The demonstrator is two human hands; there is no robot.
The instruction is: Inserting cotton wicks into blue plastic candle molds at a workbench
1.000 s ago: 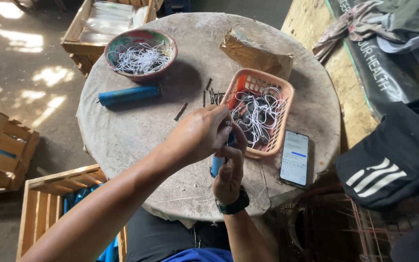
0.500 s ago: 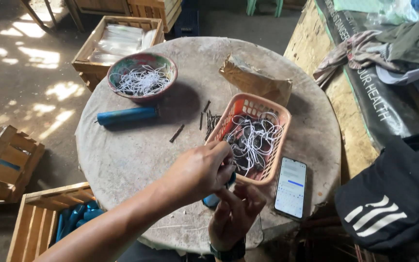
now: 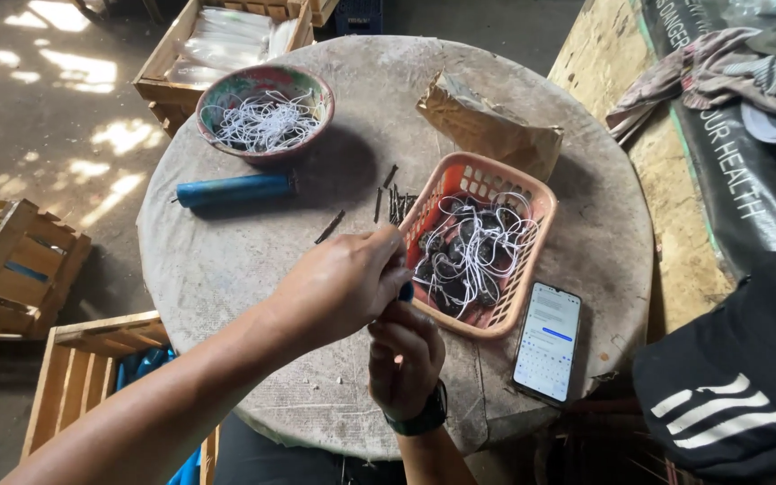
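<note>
Left hand [image 3: 343, 283] and right hand [image 3: 403, 355] met just beside the orange basket [image 3: 532, 193] on the round bench [image 3: 226, 260], both closed on a small blue piece [image 3: 405, 291], mostly hidden, possibly a tube; phone [image 3: 547, 340] just right of basket

Both hands meet at table [image 3: 226, 269] centre; left hand [image 3: 343, 283] over right hand [image 3: 403, 355], pinching small blue piece [image 3: 405, 291]; orange basket [image 3: 532, 193] at 2 o'clock; phone [image 3: 548, 341] at 4.
</note>
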